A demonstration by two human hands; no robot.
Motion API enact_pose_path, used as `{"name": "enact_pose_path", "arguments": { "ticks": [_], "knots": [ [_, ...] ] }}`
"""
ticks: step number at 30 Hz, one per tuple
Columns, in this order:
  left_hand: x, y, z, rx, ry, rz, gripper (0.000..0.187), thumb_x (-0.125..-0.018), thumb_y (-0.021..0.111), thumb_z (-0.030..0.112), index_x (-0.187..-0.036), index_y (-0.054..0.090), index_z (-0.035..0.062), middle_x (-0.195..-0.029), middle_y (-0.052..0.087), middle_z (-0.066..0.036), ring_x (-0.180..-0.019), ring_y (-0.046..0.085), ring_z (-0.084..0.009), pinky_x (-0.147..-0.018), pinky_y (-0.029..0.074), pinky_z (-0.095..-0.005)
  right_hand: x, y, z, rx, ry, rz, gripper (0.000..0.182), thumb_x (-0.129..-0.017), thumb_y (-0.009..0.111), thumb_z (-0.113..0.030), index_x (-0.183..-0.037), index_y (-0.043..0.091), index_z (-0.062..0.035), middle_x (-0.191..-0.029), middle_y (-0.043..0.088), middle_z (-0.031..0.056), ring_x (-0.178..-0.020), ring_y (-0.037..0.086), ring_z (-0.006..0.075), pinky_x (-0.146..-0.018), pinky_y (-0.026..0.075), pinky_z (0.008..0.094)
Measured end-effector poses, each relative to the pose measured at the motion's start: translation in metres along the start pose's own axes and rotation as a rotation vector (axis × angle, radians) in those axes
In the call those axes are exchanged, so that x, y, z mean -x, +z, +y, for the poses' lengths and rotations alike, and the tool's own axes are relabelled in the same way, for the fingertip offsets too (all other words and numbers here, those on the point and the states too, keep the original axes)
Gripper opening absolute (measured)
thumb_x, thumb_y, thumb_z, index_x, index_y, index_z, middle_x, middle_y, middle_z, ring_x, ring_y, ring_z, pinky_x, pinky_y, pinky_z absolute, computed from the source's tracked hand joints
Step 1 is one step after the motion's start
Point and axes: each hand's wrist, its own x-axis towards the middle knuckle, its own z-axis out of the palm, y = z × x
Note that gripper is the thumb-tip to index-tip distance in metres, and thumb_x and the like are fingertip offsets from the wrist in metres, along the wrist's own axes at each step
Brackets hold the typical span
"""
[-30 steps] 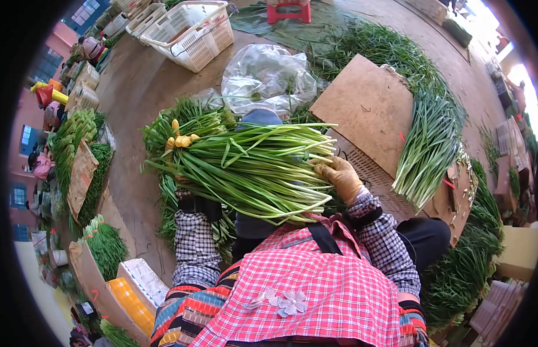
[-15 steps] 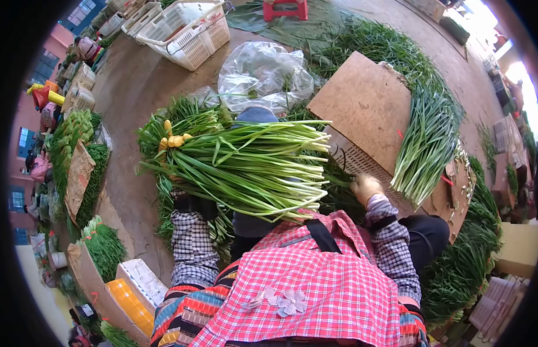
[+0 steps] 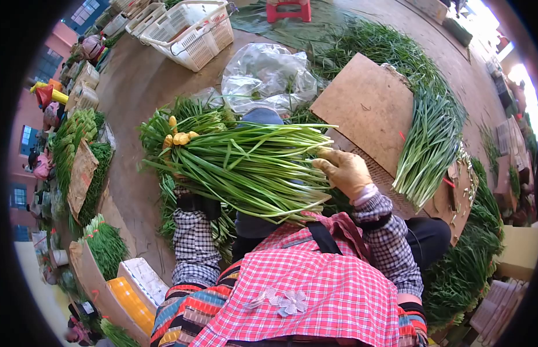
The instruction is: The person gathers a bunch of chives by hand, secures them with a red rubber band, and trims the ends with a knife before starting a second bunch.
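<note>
A thick bundle of garlic chives [image 3: 251,165] lies sideways over my lap, green leaves to the left and pale stem ends to the right. Wrapped around its leafy end is my left hand [image 3: 177,140], in a yellow glove; only the fingers show above the leaves. My right hand [image 3: 345,172], also gloved, is at the pale stem ends, thumb and fingers closing on a few of them. Just right of it stands a board-topped crate [image 3: 364,107]. More chives [image 3: 425,147] lie along the board's right edge.
Beyond my knee lies a clear plastic bag [image 3: 269,78]. A white crate [image 3: 191,37] and a red stool [image 3: 288,10] stand farther back. Loose greens [image 3: 373,43] are heaped at the back right. To the left are a box of chives [image 3: 104,246] and a white foam box [image 3: 143,280].
My right hand has come up and left from low beside the crate to the pale stem ends. My left hand still grips the bundle; the view has shifted slightly.
</note>
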Motion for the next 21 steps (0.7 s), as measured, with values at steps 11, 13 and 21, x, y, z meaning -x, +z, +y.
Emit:
{"name": "enact_pose_path", "arguments": {
  "ticks": [11, 13, 21],
  "knots": [
    [-0.004, 0.009, 0.001, -0.074, 0.014, -0.073, 0.045, -0.097, 0.045, 0.021, -0.137, 0.041, -0.0003, -0.084, 0.062, -0.003, -0.085, 0.058, -0.0151, -0.1, 0.04, -0.0361, 0.004, -0.024, -0.016, -0.799, -0.093, -0.794, 0.019, -0.086, 0.066, -0.018, -0.09, 0.069, 0.0008, -0.073, 0.063, 0.003, -0.051, 0.053, 0.008, -0.047, 0.042, 0.0231],
    [-0.006, 0.019, -0.002, -0.08, 0.025, -0.078, 0.046, -0.098, 0.044, 0.021, -0.138, 0.039, -0.0009, -0.086, 0.063, -0.004, -0.087, 0.06, -0.0169, -0.1, 0.04, -0.0363, 0.009, -0.027, -0.002, -0.961, -0.037, -0.76, 0.034, -0.082, 0.072, -0.025, -0.101, 0.067, 0.0028, -0.078, 0.067, 0.0079, -0.064, 0.06, 0.0135, -0.062, 0.049, 0.0254],
    [-0.034, 0.096, -0.027, -0.233, 0.057, 0.019, 0.043, -0.095, 0.048, 0.017, -0.134, 0.041, -0.0004, -0.078, 0.059, -0.004, -0.077, 0.055, -0.0191, -0.089, 0.045, -0.0383, 0.024, -0.002, -0.062, 0.073, -0.641, -0.101, 0.123, -0.047, 0.09, -0.038, -0.145, 0.024, -0.0053, -0.143, 0.034, 0.0263, -0.131, 0.036, 0.0419, -0.108, 0.032, 0.0426]
  ]
}}
